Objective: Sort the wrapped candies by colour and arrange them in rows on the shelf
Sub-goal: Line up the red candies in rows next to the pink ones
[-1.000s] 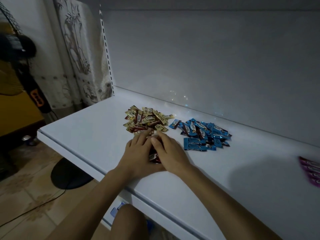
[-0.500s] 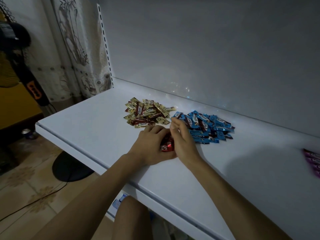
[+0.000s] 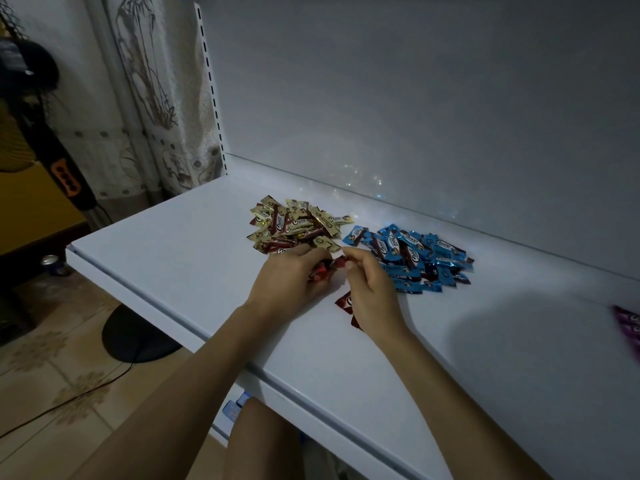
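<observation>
The left hand (image 3: 284,282) is curling around a small bunch of red candies (image 3: 320,274) just above the shelf (image 3: 166,251), while the right hand (image 3: 372,292) is pinching the end of one of them between thumb and forefinger. Two more red wrappers (image 3: 346,302) are lying flat on the shelf, partly hidden under the right palm. Just beyond the fingers, a cream-and-brown pile (image 3: 294,226) and a blue pile (image 3: 412,261) are sitting side by side near the back wall, and a few purple candies (image 3: 627,323) are showing at the far right edge. The colour sorting is looking well advanced, with red apparently being gathered now, but everything is lying in loose heaps and no row is taking shape yet. The heaps themselves are occupying the shelf space the rows will likely need. Off to the left, a fan (image 3: 65,174), a curtain (image 3: 149,98) and a can (image 3: 52,265) on the floor are standing clear of the work.
</observation>
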The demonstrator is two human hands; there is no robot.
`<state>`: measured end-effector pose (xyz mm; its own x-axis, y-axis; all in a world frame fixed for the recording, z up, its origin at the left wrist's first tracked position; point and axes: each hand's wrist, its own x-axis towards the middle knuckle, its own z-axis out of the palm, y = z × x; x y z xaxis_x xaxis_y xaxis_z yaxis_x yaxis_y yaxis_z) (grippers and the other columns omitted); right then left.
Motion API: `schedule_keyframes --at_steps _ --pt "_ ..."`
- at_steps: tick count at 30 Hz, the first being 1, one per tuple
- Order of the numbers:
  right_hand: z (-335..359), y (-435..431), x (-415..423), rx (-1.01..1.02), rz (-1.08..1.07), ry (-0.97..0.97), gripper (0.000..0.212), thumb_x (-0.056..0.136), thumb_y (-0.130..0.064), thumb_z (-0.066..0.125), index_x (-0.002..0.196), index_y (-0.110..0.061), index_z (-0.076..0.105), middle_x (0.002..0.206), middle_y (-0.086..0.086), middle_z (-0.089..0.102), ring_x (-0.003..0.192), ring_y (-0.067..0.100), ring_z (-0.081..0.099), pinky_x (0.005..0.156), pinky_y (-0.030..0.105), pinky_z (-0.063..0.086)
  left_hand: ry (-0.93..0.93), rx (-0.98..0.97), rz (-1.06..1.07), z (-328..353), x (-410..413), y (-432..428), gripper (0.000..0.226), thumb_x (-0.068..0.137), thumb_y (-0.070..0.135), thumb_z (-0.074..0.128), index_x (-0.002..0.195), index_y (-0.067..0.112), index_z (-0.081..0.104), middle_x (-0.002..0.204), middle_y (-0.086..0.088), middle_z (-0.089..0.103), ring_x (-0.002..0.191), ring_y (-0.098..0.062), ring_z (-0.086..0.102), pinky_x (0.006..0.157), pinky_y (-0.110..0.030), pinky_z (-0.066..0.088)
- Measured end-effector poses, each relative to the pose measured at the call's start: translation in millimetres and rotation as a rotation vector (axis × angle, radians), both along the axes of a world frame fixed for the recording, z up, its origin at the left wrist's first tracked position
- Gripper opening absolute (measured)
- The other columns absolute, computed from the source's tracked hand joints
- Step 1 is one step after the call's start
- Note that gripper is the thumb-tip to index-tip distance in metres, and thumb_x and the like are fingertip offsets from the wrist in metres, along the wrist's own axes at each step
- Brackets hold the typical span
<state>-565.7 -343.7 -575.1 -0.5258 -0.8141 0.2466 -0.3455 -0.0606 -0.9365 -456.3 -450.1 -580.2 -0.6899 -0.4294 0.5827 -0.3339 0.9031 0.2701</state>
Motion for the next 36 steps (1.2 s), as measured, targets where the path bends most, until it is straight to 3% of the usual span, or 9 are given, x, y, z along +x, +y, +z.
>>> schedule_keyframes --at_steps 4,9,15,18,21,27,32,34,36 --pt "-1.8 1.2 -2.8 -0.079 0.000 -0.096 0.025 0.101 -0.017 0.042 0.122 -0.023 0.054 0.113 -0.014 0.059 0.103 -0.013 0.053 0.078 0.000 0.039 0.141 0.159 0.061 4.5 2.9 -1.1 0.025 0.083 0.034 0.066 0.099 0.016 0.070 0.084 0.004 0.069 0.071 -0.011 0.061 0.059 -0.013 0.036" --pt "0.7 2.7 -1.5 -0.141 -0.012 -0.136 0.023 0.100 -0.018 0.041 0.117 -0.020 0.057 0.116 -0.005 0.063 0.111 0.003 0.058 0.090 0.012 0.044 0.302 0.513 0.046 14.3 6.0 -2.0 0.006 0.084 0.020 0.072 0.088 0.020 0.068 0.076 0.017 0.064 0.070 0.009 0.059 0.061 -0.006 0.040" --pt "11.9 5.0 4.2 -0.156 -0.026 -0.035 0.025 0.092 -0.035 0.051 0.114 -0.026 0.060 0.110 -0.010 0.065 0.105 0.004 0.059 0.089 0.019 0.048 0.466 0.924 -0.141 34.7 2.6 15.5 0.013 0.089 0.014 0.065 0.089 0.001 0.067 0.080 -0.019 0.068 0.068 -0.020 0.065 0.067 -0.032 0.055" --pt "30.2 10.6 3.4 -0.193 -0.061 -0.061 0.011 0.091 -0.025 0.059 0.099 -0.032 0.064 0.099 -0.007 0.068 0.094 0.010 0.064 0.081 0.027 0.052 0.532 1.125 -0.244 50.6 -8.2 35.2 0.012 0.092 0.011 0.060 0.084 0.003 0.065 0.068 -0.008 0.065 0.060 -0.014 0.062 0.056 -0.024 0.051" --pt "46.9 29.3 -4.2 -0.250 -0.114 -0.258 0.012 0.093 -0.023 0.057 0.092 -0.027 0.068 0.091 -0.004 0.069 0.086 0.011 0.065 0.073 0.023 0.052 0.566 1.239 -0.326 61.5 -27.4 58.8 0.012 0.092 0.011 0.059 0.086 0.003 0.064 0.068 -0.003 0.066 0.061 -0.014 0.064 0.056 -0.023 0.052" --pt "67.2 107.1 -50.7 -0.287 -0.253 -0.485 0.015 0.091 -0.016 0.057 0.087 -0.016 0.072 0.084 0.004 0.072 0.081 0.019 0.065 0.080 0.036 0.050 0.440 1.344 -0.417 58.4 -81.7 126.1 0.015 0.092 0.015 0.061 0.088 0.002 0.067 0.071 -0.007 0.067 0.059 -0.016 0.062 0.059 -0.028 0.051" --pt "64.6 196.2 -95.5 -0.177 -0.505 -0.170 0.013 0.091 -0.021 0.060 0.083 -0.026 0.069 0.078 -0.007 0.072 0.074 0.008 0.064 0.065 0.024 0.050 0.301 1.380 -0.453 46.6 -127.7 182.9 0.019 0.092 0.016 0.062 0.082 0.000 0.063 0.070 -0.013 0.067 0.055 -0.022 0.063 0.063 -0.036 0.055" --pt "55.3 227.3 -110.3 -0.169 -0.612 -0.055 0.014 0.086 -0.015 0.066 0.081 -0.027 0.067 0.077 -0.003 0.071 0.074 0.010 0.065 0.068 0.030 0.052 0.292 1.404 -0.456 45.9 -144.2 203.5 0.019 0.092 0.016 0.062 0.084 -0.001 0.064 0.070 -0.012 0.069 0.053 -0.021 0.063 0.060 -0.032 0.056" --pt "39.4 255.3 -121.9 -0.105 -0.714 0.230 0.015 0.083 -0.014 0.070 0.082 -0.029 0.068 0.080 -0.007 0.069 0.076 0.010 0.064 0.070 0.029 0.051 0.294 1.429 -0.437 41.9 -156.4 220.6 0.016 0.092 0.014 0.061 0.086 0.000 0.066 0.066 -0.008 0.070 0.049 -0.018 0.063 0.051 -0.025 0.052"
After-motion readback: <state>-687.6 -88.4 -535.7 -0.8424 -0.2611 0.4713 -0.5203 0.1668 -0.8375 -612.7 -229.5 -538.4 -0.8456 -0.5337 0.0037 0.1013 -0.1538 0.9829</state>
